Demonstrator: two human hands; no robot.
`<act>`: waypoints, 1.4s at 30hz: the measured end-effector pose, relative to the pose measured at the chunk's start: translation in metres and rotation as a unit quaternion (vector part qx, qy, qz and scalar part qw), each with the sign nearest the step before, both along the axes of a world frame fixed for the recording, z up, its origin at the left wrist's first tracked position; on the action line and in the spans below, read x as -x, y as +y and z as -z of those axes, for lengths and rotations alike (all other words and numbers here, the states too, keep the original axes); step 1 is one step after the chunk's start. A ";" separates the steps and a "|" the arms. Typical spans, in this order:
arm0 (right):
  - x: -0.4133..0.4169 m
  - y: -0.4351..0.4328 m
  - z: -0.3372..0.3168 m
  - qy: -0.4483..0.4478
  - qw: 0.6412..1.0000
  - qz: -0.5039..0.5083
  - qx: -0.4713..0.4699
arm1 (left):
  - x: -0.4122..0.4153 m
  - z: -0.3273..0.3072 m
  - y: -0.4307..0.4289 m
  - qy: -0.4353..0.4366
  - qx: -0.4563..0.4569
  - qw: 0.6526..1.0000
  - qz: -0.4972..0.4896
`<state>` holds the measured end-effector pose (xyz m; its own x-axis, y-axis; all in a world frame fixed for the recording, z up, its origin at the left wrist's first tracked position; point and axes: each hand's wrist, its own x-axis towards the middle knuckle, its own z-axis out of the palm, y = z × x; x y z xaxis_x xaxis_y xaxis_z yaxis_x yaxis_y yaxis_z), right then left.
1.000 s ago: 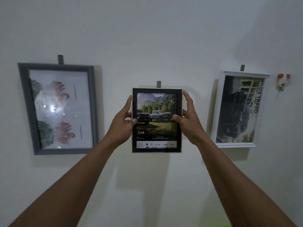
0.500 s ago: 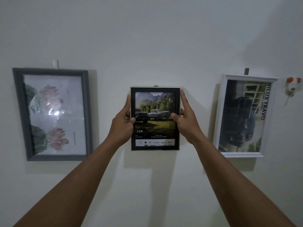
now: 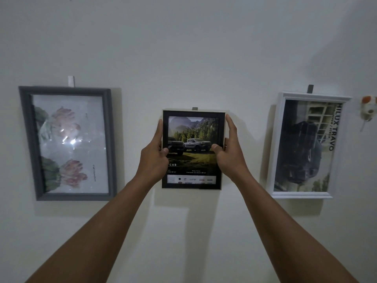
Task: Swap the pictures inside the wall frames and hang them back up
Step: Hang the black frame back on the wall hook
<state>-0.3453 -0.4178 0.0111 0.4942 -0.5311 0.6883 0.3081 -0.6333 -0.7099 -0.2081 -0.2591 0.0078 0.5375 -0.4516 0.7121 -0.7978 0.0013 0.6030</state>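
Black frame point(image 3: 193, 127) lower now, hook point(image 3: 194, 108) exposed, both hands' fingers point(image 3: 231, 127) clamped on its sides, between grey frame point(image 3: 109, 139) and white frame point(image 3: 275, 144).

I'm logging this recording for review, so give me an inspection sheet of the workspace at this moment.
Surface: pale wall, dimly lit, bare between the frames.
Job's things: black frame with a truck picture, held at a hook showing above its top edge; grey frame with a flower print sideways, glare on the glass; white frame with a dark vehicle poster sideways.
Clutter: small orange and white ornament on the wall at far right.
Grippers: left hand and right hand grip the black frame's side edges, thumbs on the front.
Cables: nothing seen.
Surroundings: nothing seen beyond the wall.
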 end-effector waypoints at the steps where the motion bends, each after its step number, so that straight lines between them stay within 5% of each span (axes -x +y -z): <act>1: -0.001 0.001 0.000 0.003 1.000 0.012 -0.001 | 0.001 0.000 -0.001 -0.002 0.001 1.000 -0.005; 20: -0.005 -0.001 0.012 -0.009 0.981 0.178 0.083 | -0.004 0.009 -0.008 -0.059 0.033 0.993 -0.101; 26: -0.011 -0.007 0.018 0.037 0.931 0.313 0.183 | -0.006 0.010 -0.010 -0.075 0.040 0.991 -0.105; 42: -0.009 -0.010 0.024 0.101 0.935 0.283 0.189 | -0.008 0.017 -0.010 -0.079 0.065 0.990 -0.099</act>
